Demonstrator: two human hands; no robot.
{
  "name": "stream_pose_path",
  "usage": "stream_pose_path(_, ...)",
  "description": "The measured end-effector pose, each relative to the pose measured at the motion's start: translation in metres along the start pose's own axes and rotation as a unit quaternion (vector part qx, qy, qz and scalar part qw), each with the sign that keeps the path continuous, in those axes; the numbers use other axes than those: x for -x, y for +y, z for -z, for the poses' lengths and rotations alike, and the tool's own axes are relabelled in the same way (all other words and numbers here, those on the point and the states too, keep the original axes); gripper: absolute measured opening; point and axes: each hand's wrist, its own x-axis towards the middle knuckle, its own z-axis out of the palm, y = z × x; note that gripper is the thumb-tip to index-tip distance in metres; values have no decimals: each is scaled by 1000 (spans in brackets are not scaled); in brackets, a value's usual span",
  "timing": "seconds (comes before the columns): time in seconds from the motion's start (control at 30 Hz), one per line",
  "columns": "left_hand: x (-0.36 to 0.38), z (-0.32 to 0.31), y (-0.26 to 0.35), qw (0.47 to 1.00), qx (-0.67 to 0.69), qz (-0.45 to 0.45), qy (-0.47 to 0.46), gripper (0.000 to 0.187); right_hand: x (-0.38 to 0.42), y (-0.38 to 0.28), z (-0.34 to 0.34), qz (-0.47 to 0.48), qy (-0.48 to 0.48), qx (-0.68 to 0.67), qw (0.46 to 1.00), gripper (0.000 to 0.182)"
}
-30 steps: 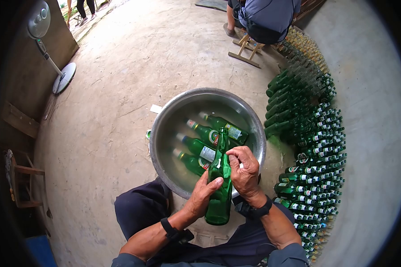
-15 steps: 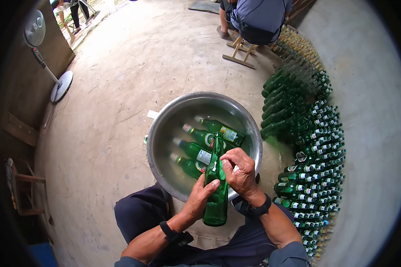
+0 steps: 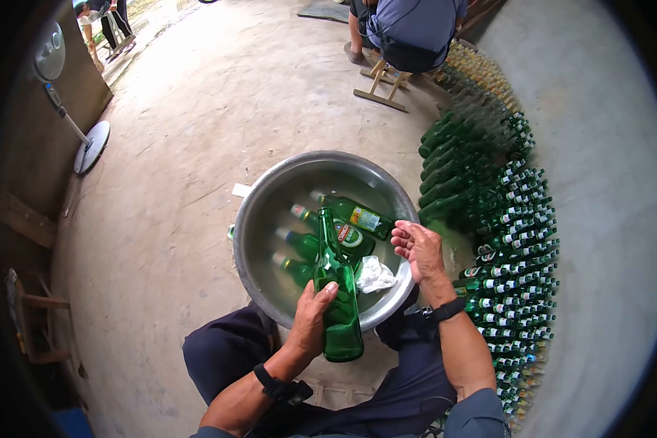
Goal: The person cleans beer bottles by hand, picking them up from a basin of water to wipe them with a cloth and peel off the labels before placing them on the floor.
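My left hand (image 3: pixel 311 319) is wrapped round the lower part of a green bottle (image 3: pixel 341 327), which tilts with its neck up over the basin. Nothing is in my right hand (image 3: pixel 419 252), whose fingers are bent and somewhat apart above the basin's right rim. A wide metal basin (image 3: pixel 245 257) of cloudy water stands in front of my knees. Several green bottles lie in it, among them one with a pale label (image 3: pixel 365 218) and one with a round label (image 3: pixel 349 235). A crumpled white piece (image 3: pixel 374 275), perhaps wet paper or cloth, is beside the held bottle.
Rows of green bottles (image 3: pixel 515 274) are stacked along the right wall. A person (image 3: pixel 409 29) sits on a wooden stool (image 3: pixel 383 91) beyond the basin; another bends at the upper left doorway. A standing fan (image 3: pixel 91 147) and a wooden chair (image 3: pixel 45 301) are at the left.
My right hand has left the held bottle and moved up and right, its fingers now opened. The white crumpled piece now shows over the basin. The view has shifted slightly.
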Motion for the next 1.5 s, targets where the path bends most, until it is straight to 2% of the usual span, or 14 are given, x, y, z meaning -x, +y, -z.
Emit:
stream_pose_path(0.37, 2, -5, -3, 1000, -3, 7, -15, 39, -8, -24, 39, 24, 88, -18, 996, 37)
stream_pose_path(0.47, 0, -2, -5, 1000, -10, 8, -14, 39, -15, -19, 48, 64, 142, 68, 986, 29)
stream_pose_path(0.53, -3, 2, -9, 1000, -24, 0, 6, 38, -38, 1, 78, 234, 230, 232, 916, 23)
stream_pose_path(0.6, -6, 4, -12, 1000, -15, 4, 5, 38, -45, 7, 90, 235, 254, 285, 894, 28)
stream_pose_path(0.7, -6, 2, -11, 1000, -8, 11, 9, 38, -45, 22, 96, 315, 199, 282, 884, 36)
stream_pose_path(0.77, -6, 2, -10, 1000, -8, 12, 18, 37, -53, 39, 103, 382, 221, 520, 731, 40)
stream_pose_path(0.8, -6, 3, -12, 1000, -9, 13, 21, 38, -45, 34, 92, 383, 217, 520, 732, 40)
stream_pose_path(0.87, -6, 3, -12, 1000, -7, 14, 27, 38, -11, 12, 47, 198, 157, 551, 795, 38)
stream_pose_path(1.0, -7, 3, -12, 999, -5, 14, 44, 37, -5, 58, 21, 216, -50, 556, 801, 32)
stream_pose_path(1.03, -8, 3, -13, 999, -7, 11, 44, 36, 3, 63, 10, 198, -137, 607, 757, 38)
stream_pose_path(1.17, -9, 3, -16, 999, 1, 20, 47, 42, 11, 110, 6, 238, -150, 684, 673, 48)
stream_pose_path(1.23, -10, 2, -17, 998, -8, 22, 55, 43, 5, 111, 5, 110, -173, 750, 628, 44)
stream_pose_path(1.37, -13, 6, -27, 997, -19, 27, 65, 44, -6, 141, 17, 182, -170, 812, 528, 31)
stream_pose_path(1.5, -16, 7, -33, 998, -38, 21, 53, 50, -16, 137, 13, 176, -142, 771, 595, 25)
